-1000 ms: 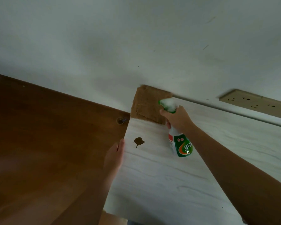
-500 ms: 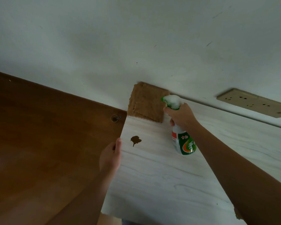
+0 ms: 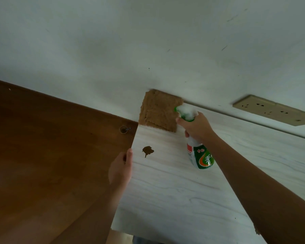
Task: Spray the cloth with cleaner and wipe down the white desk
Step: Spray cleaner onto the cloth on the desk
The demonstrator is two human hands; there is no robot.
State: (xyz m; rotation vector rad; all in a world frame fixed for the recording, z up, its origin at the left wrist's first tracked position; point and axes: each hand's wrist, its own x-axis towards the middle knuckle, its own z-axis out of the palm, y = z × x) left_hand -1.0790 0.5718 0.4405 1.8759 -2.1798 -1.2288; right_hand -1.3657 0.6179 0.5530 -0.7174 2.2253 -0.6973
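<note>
A brown cloth lies flat at the far left corner of the white desk, against the wall. My right hand grips the neck of a green and white spray bottle, whose white nozzle points at the cloth from its right edge. A dark brown stain sits on the desk near its left edge. My left hand rests on that left edge, thumb on top, a little below the stain.
A brown wooden desk adjoins the white one on the left, with a small round fitting near the joint. A beige power strip is mounted on the wall at the right.
My right hand with the bottle has stayed beside the cloth. My left hand has closed in on the desk's left edge.
</note>
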